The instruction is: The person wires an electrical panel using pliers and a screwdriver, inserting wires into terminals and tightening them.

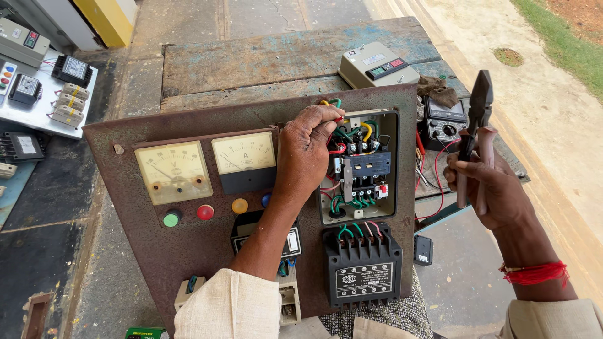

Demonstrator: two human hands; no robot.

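Rusty steel panel (188, 251) carries an open starter box (358, 166) at its 2 o'clock corner, holding a black contactor (367, 164) and red, green and yellow wires (352, 135). Left hand (304, 154) pinches the wires at the box's 11 o'clock corner. Right hand (487, 191), off the panel at 3 o'clock, is clenched on pliers (475, 135): long axis near vertical, jaws closed, pointing 12 o'clock.

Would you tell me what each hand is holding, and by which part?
Right hand grips pliers by the handles; left hand pinches wires at the panel's top.
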